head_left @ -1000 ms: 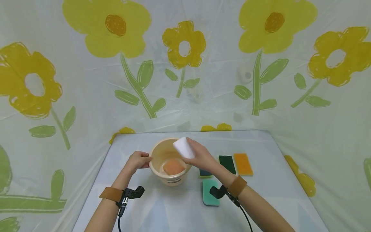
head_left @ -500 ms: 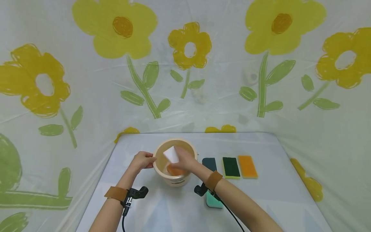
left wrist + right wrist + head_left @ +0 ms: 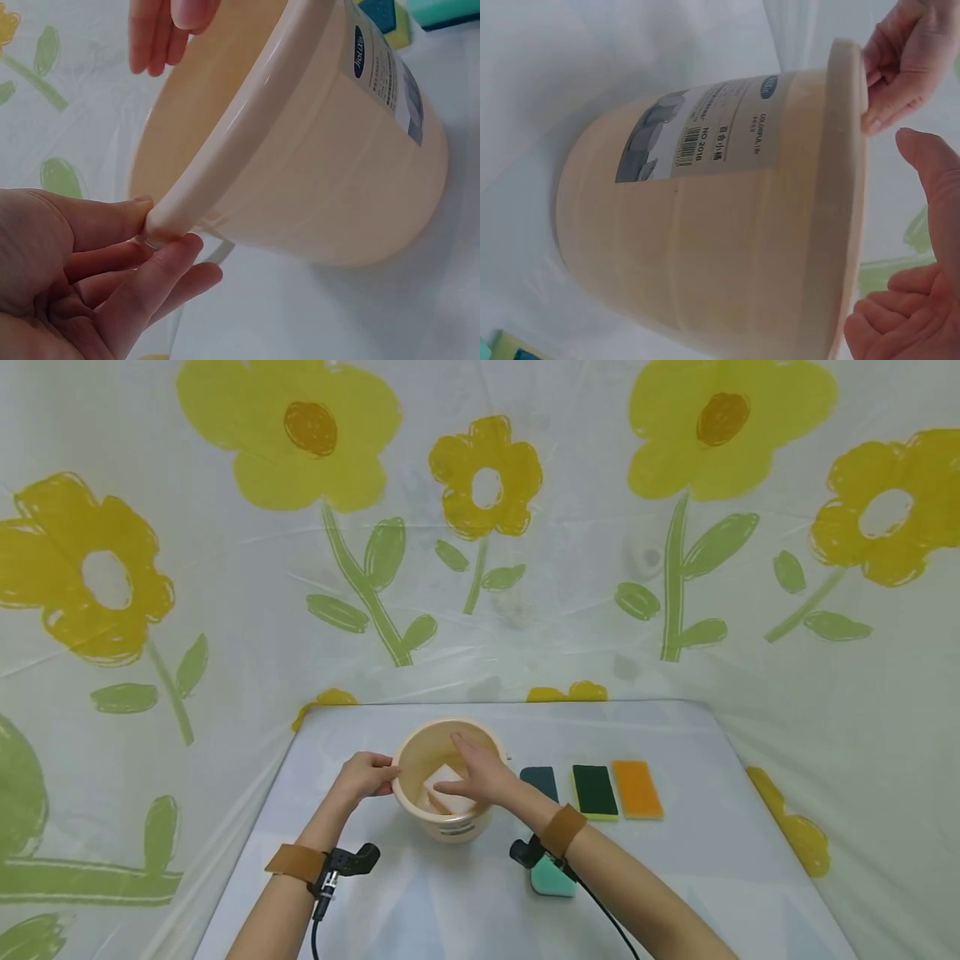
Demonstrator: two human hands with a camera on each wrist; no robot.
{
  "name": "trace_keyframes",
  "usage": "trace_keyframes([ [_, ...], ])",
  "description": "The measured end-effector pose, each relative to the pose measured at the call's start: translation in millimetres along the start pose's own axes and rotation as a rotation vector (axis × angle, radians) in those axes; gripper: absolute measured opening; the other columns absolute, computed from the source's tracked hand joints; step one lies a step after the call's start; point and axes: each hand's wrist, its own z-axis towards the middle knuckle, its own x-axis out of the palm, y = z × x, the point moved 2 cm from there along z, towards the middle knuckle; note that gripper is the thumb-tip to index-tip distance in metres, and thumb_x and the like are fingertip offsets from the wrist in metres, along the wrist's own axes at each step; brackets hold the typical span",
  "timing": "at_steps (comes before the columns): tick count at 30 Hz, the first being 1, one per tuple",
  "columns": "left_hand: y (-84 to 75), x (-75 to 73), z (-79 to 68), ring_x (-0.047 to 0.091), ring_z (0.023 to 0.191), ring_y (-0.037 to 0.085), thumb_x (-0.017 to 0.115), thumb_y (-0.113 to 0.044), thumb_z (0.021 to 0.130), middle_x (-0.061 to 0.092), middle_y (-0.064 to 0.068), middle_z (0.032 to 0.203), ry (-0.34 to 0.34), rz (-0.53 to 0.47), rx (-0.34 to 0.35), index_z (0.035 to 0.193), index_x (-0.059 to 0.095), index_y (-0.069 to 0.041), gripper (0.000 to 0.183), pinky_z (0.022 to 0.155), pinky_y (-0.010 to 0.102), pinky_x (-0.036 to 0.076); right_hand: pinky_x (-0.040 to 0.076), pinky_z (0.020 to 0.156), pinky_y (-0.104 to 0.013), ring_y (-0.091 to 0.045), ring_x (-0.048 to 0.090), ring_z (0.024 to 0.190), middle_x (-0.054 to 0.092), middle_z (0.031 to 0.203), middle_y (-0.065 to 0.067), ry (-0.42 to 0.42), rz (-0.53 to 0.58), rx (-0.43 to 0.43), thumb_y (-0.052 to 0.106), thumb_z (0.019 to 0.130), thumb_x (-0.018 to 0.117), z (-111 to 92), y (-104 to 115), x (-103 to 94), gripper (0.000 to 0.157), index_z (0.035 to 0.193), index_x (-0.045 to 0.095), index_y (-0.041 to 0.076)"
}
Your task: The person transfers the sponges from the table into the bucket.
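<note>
1. Your left hand [image 3: 367,774] pinches the rim of the cream bucket [image 3: 322,187] between thumb and fingers; the bucket stands on the table [image 3: 375,877].
2. Your right hand [image 3: 480,772] is over the bucket's mouth, thumb spread well away from the fingers, with nothing in its grasp.
3. The white block [image 3: 442,774] lies inside the bucket, below your right hand.
4. Beside and partly under it you can see an orange-brown edge [image 3: 437,803], probably one more sponge, though the block and your thumb cover too much to be sure.
5. Judging by how things lie, the white block's placing looks done; the sponges on the table remain outside.
6. Count those outside and you get four: one dark blue [image 3: 540,782], one dark green on yellow [image 3: 595,791], one orange [image 3: 637,789] and one teal [image 3: 551,878] (your right wrist gear hides some of the teal one).
7. You have one bucket and one white block, plus that single edge showing inside.
</note>
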Motion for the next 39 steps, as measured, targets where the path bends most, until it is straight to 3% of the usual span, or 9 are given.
trace_keyframes([
  [8,1.4,-1.6,0.4,0.065,0.071,0.015,0.064,-0.012,0.094,0.067,0.018,0.095,0.01,0.024,0.009,0.12,0.06,0.012,0.036,0.068,0.028,0.059,0.037,0.109,-0.049,-0.031,0.037,0.137,0.03,0.156,-0.014,-0.057,0.062,-0.056,0.046,0.085,0.073,-10,1,-11.6,0.093,0.153,0.026,0.004],
  [15,1.1,0.0,1.0,0.066,0.073,0.016,0.063,-0.012,0.095,0.066,0.019,0.097,0.015,0.0,-0.003,0.122,0.059,0.012,0.036,0.068,0.027,0.059,0.03,0.113,-0.051,-0.029,0.028,0.143,0.027,0.158,-0.01,-0.184,0.129,-0.039,0.045,0.084,0.074,-35,-13,-34.8,0.093,0.154,0.024,0.008],
  [22,0.8,0.2,-0.3,0.066,0.073,0.015,0.062,-0.01,0.095,0.067,0.019,0.097,0.01,-0.03,0.017,0.122,0.059,0.013,0.035,0.068,0.026,0.059,0.029,0.111,-0.058,-0.034,0.027,0.142,0.027,0.158,-0.012,-0.386,0.169,0.105,0.044,0.086,0.073,-83,-69,-58.3,0.09,0.155,0.025,0.011],
  [25,0.8,0.0,-0.9,0.067,0.074,0.014,0.062,-0.01,0.095,0.067,0.02,0.098,0.009,-0.037,0.019,0.122,0.059,0.013,0.035,0.069,0.027,0.059,0.027,0.112,-0.059,-0.036,0.026,0.142,0.025,0.158,-0.016,-0.427,0.207,0.196,0.044,0.087,0.072,-103,-100,-60.3,0.091,0.155,0.023,0.01],
  [30,0.0,-1.2,-2.6,0.066,0.075,0.015,0.062,-0.011,0.096,0.066,0.02,0.1,0.005,-0.025,0.011,0.123,0.058,0.013,0.036,0.069,0.027,0.059,0.029,0.11,-0.06,-0.04,0.03,0.139,0.028,0.155,-0.021,-0.432,0.173,0.305,0.047,0.086,0.072,-132,-130,-34.5,0.094,0.154,0.023,0.005],
  [39,-1.2,0.2,-2.8,0.068,0.077,0.017,0.061,-0.011,0.095,0.066,0.021,0.101,0.012,-0.047,0.009,0.122,0.058,0.012,0.035,0.072,0.028,0.059,0.031,0.109,-0.061,-0.044,0.029,0.139,0.026,0.154,-0.026,-0.394,0.189,0.403,0.046,0.076,0.08,-158,-141,58.2,0.107,0.151,0.023,-0.003],
])
